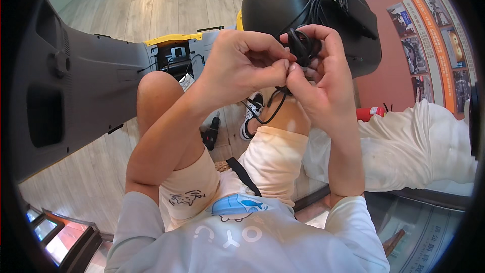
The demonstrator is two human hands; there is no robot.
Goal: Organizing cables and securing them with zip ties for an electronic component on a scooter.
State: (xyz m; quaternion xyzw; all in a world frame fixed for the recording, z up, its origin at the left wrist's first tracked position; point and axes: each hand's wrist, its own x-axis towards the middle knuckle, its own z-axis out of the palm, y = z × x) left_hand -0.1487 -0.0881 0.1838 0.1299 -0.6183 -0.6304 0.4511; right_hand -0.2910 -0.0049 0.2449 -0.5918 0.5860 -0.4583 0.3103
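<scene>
My knees under a black cable loop.
My left hand [242, 65] and right hand [318, 71] pinch the black cable [302, 46] with closed fingers, just before the dark panel's [283, 0] lower edge; wooden floor [101, 172] lies open left.

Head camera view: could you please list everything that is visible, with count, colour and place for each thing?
black cable: one, black, bundled between both hands, a loop hanging below them
dark moulded panel: one, black, behind the hands, upper centre
grey panel: one, grey, long, on the left
yellow-edged unit: one, yellow and grey, on the floor past the left knee
power drill: one, black, on the wooden floor between the legs
red cylinder: one, red, right of the hands
white cloth: one, white, on the right
wall posters: several, orange and grey, upper right
shoe: one, black and white, below the hands
left hand: one, gripping the cable
right hand: one, gripping the cable
</scene>
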